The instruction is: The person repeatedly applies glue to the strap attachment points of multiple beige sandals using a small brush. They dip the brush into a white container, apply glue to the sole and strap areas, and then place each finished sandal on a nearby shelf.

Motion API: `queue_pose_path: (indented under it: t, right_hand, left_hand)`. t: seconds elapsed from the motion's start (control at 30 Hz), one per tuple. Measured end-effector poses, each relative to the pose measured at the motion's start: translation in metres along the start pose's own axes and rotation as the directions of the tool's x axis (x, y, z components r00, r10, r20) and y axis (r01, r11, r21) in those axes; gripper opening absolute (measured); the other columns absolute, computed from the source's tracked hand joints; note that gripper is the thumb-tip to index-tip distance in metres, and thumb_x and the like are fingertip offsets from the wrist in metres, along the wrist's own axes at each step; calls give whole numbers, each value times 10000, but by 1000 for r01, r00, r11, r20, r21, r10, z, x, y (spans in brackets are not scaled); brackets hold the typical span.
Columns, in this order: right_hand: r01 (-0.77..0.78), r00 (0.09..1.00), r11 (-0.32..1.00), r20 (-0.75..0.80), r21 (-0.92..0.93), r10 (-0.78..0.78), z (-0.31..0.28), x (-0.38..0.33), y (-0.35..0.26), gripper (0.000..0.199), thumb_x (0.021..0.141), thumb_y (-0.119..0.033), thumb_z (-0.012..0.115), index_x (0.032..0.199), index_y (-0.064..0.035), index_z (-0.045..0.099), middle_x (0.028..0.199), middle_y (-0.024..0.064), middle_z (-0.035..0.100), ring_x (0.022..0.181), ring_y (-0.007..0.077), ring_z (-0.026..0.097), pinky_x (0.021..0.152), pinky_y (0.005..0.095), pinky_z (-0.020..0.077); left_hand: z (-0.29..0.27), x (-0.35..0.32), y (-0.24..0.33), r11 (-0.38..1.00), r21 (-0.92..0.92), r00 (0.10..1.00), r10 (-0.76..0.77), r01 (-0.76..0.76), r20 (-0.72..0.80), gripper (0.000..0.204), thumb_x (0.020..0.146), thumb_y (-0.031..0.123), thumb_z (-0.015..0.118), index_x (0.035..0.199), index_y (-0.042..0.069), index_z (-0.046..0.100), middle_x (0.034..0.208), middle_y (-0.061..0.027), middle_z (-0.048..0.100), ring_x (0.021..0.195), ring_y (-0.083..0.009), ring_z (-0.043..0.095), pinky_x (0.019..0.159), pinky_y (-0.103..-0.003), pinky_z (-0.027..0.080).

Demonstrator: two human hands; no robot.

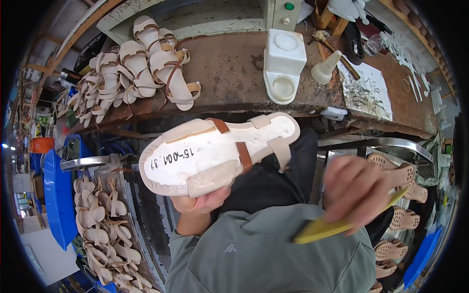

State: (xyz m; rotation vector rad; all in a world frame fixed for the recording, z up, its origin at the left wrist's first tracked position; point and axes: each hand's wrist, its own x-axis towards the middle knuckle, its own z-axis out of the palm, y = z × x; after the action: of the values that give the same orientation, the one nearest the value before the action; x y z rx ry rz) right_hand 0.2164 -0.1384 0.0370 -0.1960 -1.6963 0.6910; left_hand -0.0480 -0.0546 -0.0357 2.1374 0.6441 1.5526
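Sandal, sole side up, is gripped from beneath by our left hand, above the lap and in front of the bench. Our right hand, blurred, is clenched around a yellow tool. More sandals lie piled on the bench.

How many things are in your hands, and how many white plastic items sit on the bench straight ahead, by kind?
Sandal, sole side up, in the left hand: 1
Yellow tool in the right hand: 1
White square container on the bench: 1
White cone-tipped bottle: 1
Total: 4
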Motion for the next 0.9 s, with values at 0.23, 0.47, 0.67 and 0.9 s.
queue_pose_path:
  t: [0.23,0.47,0.67,0.9]
  right_hand:
    - [-718,468,685,-643,125,607,-28,-43,30,278,927,-258,498,925,13,564,735,78,573,605,125,541,535,236,428]
    - [-668,446,425,-128,611,886,-2,-57,66,198,862,-197,619,873,0,606,605,48,580,490,88,533,463,210,411]
    - [-501,418,469,-271,727,867,23,-37,86,156,874,-181,609,782,-59,578,600,14,557,509,78,502,479,207,392]
    - [-430,414,342,-153,835,897,31,-42,102,114,881,-165,592,840,-58,588,599,16,546,506,90,508,471,215,400]
  left_hand:
    - [-11,-8,-45,982,177,921,123,-60,-369,352,697,101,756,1002,-32,640,1002,-167,652,892,-235,638,849,-355,482]
    - [-25,42,-46,995,43,995,89,-87,-55,405,719,86,680,1085,-62,590,1062,-170,629,932,-243,622,887,-339,460]
    - [13,47,-63,786,-606,879,-369,123,-301,521,825,237,663,1187,-33,405,1296,-167,412,1181,-232,432,1036,-368,301]
    - [58,41,-43,666,-614,906,-302,423,297,884,769,626,585,1253,-79,360,1220,-174,474,1119,-239,497,918,-364,424]
